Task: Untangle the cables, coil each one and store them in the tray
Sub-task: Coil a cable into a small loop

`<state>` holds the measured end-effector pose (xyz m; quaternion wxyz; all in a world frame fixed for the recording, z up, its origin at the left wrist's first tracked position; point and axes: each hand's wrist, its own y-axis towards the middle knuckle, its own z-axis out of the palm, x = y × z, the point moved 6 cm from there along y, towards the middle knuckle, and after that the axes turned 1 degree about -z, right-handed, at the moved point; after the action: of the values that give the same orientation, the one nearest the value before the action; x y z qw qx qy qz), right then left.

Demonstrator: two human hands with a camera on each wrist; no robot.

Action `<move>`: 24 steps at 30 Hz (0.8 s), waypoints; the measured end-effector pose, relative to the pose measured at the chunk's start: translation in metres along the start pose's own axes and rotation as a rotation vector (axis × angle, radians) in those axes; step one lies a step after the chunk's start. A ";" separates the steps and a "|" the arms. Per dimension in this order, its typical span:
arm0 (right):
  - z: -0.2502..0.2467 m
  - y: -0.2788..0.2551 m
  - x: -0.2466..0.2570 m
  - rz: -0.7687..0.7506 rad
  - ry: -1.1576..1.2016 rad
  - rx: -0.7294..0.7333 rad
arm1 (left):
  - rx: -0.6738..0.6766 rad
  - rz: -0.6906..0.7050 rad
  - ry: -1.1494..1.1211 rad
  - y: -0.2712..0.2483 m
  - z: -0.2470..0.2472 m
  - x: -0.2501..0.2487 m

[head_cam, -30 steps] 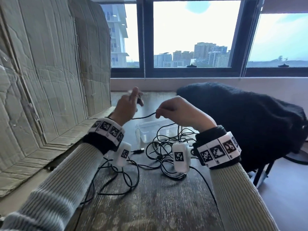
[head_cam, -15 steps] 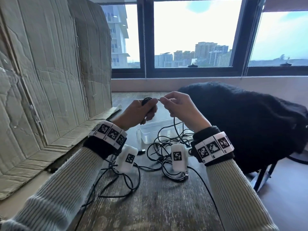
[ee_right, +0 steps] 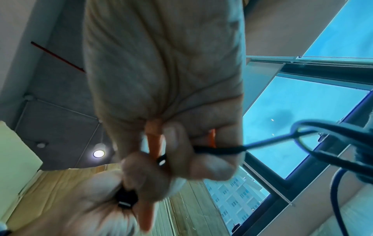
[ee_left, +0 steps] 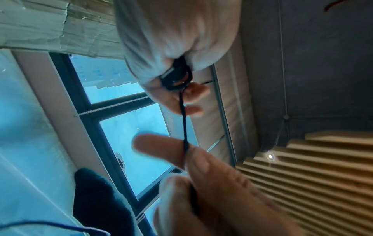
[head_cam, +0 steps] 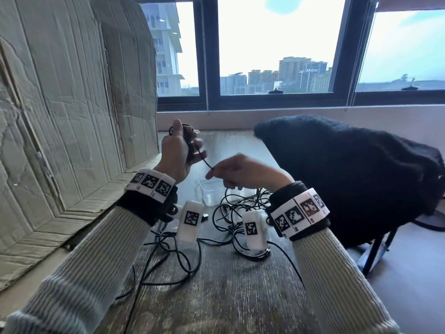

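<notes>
Half a second ago both hands were close together up high; now the right hand [head_cam: 243, 174] has dropped lower and pulled away, so a short bit of black cable [head_cam: 203, 158] runs tight between the two hands. The left hand [head_cam: 179, 153] has gone up a little.

The left hand is curled round a small black coil [head_cam: 186, 131] of that cable. Most of the coil is hidden inside the fist, so I cannot tell how many loops it has. The left wrist view shows a dark round bundle with a small silver part [ee_left: 176, 76] poking out of the fist, but it is blurry. The right hand pinches the cable between thumb and finger. Its other fingers are curled under, and the right wrist view is too smeared to show more.

Below the hands, on the counter [head_cam: 228, 297], lies the tangle [head_cam: 240, 213] of black cables. The wrists and the white camera boxes cover part of it, so I cannot follow which cable is which. One cable runs off toward the near edge, under the right sleeve.

A clear tray [head_cam: 209, 194] sits on the counter just behind the tangle. The right hand hides its far side. In the part I can see, nothing lies inside.

Big cardboard [head_cam: 72, 104] stands at the left, and a black fuzzy cloth [head_cam: 349, 177] is draped over a chair at the right.
</notes>
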<state>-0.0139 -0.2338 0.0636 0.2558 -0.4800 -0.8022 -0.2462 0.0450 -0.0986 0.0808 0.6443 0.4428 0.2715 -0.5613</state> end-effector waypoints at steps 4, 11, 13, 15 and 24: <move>-0.002 -0.009 0.011 -0.058 -0.066 0.063 | -0.029 0.094 0.383 0.008 -0.007 -0.003; -0.024 -0.006 0.019 -0.240 -0.007 -0.256 | 0.341 0.162 1.113 -0.013 0.015 0.022; -0.033 -0.005 0.013 -0.257 -0.018 -0.378 | 0.450 0.057 1.032 -0.021 0.018 0.034; -0.045 -0.004 0.000 -0.227 0.013 -0.501 | 0.540 -0.054 0.915 -0.029 0.020 0.042; -0.053 -0.003 -0.034 -0.078 0.227 -0.498 | 0.331 -0.139 0.191 -0.022 0.015 0.023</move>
<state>0.0065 -0.2907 0.0806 0.2086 -0.4663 -0.7010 -0.4976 0.0266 -0.1221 0.0619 0.4939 0.5742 0.2652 -0.5967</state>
